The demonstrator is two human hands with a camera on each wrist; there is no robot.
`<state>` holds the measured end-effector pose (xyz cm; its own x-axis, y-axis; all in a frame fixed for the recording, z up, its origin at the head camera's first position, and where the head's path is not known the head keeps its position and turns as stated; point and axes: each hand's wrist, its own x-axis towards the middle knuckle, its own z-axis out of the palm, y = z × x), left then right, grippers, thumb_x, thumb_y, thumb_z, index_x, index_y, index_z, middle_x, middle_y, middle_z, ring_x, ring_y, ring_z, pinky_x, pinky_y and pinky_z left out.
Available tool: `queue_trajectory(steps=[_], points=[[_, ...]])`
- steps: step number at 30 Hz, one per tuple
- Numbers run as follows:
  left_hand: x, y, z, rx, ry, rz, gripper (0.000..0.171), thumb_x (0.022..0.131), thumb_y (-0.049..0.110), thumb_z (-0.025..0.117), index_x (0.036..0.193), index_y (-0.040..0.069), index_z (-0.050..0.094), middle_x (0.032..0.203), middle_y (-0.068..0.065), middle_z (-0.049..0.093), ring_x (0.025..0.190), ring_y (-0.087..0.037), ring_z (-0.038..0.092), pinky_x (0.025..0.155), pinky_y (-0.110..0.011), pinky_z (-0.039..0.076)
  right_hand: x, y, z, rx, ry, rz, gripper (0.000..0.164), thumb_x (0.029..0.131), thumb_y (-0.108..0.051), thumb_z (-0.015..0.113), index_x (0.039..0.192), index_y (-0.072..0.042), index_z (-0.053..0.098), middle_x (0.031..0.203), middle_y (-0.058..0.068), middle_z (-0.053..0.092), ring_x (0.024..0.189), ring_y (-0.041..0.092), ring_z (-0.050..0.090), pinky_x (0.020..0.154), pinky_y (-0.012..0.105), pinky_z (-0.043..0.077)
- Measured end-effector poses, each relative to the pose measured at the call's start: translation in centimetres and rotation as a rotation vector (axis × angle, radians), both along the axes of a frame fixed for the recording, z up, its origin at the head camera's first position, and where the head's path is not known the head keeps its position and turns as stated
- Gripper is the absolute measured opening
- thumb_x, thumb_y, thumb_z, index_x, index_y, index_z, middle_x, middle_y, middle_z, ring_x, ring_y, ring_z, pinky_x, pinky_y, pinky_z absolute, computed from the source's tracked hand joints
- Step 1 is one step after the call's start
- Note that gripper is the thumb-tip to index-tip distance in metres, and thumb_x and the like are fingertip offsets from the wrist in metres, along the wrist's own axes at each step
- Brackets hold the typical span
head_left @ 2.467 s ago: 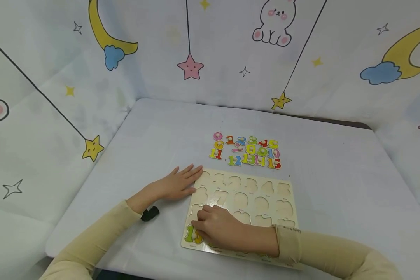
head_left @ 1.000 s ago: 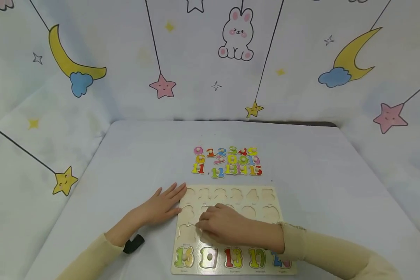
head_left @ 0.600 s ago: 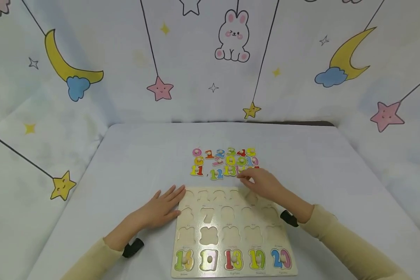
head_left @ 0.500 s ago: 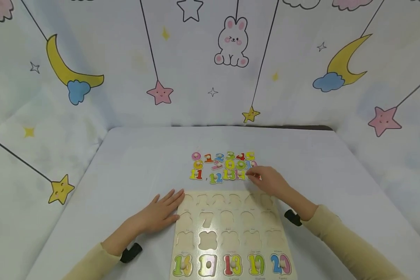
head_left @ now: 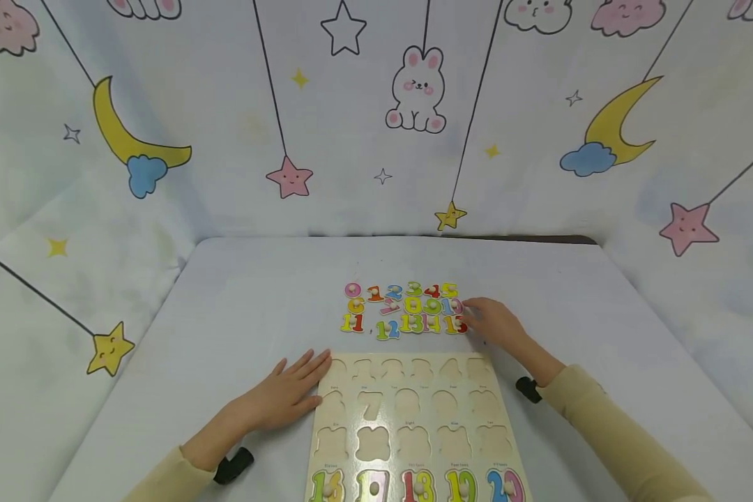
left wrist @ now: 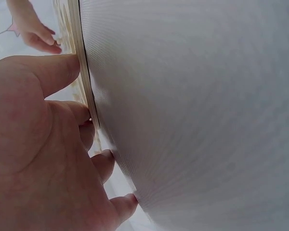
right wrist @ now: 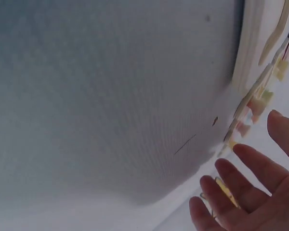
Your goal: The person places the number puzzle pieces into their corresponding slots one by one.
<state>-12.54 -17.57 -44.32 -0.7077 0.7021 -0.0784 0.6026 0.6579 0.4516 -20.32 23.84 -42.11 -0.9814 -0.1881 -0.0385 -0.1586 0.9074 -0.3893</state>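
Note:
A pale wooden number puzzle board [head_left: 389, 411] lies before me, its bottom row filled with coloured pieces 16 to 20 and the recesses above bare. My left hand [head_left: 285, 394] rests with spread fingers at its upper left edge; in the left wrist view the thumb [left wrist: 62, 72] touches the board's side. Beyond the board lie knobbed number pieces, 0 to 15, in rows. My right hand [head_left: 496, 324] is at their right end, fingertips by the 10 piece [head_left: 453, 307] and the 15 piece [head_left: 455, 325]. In the right wrist view, thumb and fingers [right wrist: 250, 192] stand apart, holding nothing.
A white cloth covers the table [head_left: 257, 293]. Behind it hangs a curtain [head_left: 226, 90] printed with moons, stars and a rabbit. Black straps [head_left: 233, 466] show at both wrists. Small dark specks lie on the cloth near the pieces.
My right hand has left the board's lower part and moved up and right to the end of the loose pieces. The left hand stays at the board's edge. The head view has tilted up.

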Motion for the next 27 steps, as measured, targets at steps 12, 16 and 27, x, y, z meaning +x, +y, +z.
queue_trajectory(steps=[12, 16, 27], points=[[-0.5, -0.4, -1.8, -0.051, 0.015, 0.024, 0.066, 0.097, 0.041, 0.046, 0.151, 0.013, 0.02, 0.154, 0.002, 0.014, 0.14, -0.024, 0.009, 0.103, -0.06, 0.013, -1.2, -0.4, -0.2, 0.019, -0.127, -0.143, 0.033, 0.086, -0.031, 0.07, 0.095, 0.0, 0.063, 0.081, 0.008, 0.055, 0.074, 0.023, 0.049, 0.064, 0.037, 0.042], [-0.6, -0.5, -2.0, -0.057, 0.014, 0.028, 0.067, 0.097, 0.041, 0.047, 0.151, 0.014, 0.019, 0.155, 0.003, 0.013, 0.14, -0.023, 0.008, 0.103, -0.06, 0.013, -1.5, -0.5, -0.1, 0.003, -0.169, -0.144, 0.029, 0.087, -0.029, 0.068, 0.092, -0.001, 0.063, 0.079, 0.006, 0.055, 0.074, 0.022, 0.05, 0.064, 0.035, 0.042], [-0.4, -0.4, -1.5, -0.033, 0.034, 0.012, 0.065, 0.098, 0.039, 0.047, 0.15, 0.009, 0.023, 0.154, -0.002, 0.017, 0.139, -0.028, 0.013, 0.102, -0.062, 0.014, -1.2, -0.9, 0.1, 0.008, -0.188, -0.094, 0.031, 0.087, -0.028, 0.068, 0.091, 0.001, 0.058, 0.078, 0.007, 0.054, 0.071, 0.021, 0.049, 0.061, 0.033, 0.042]])
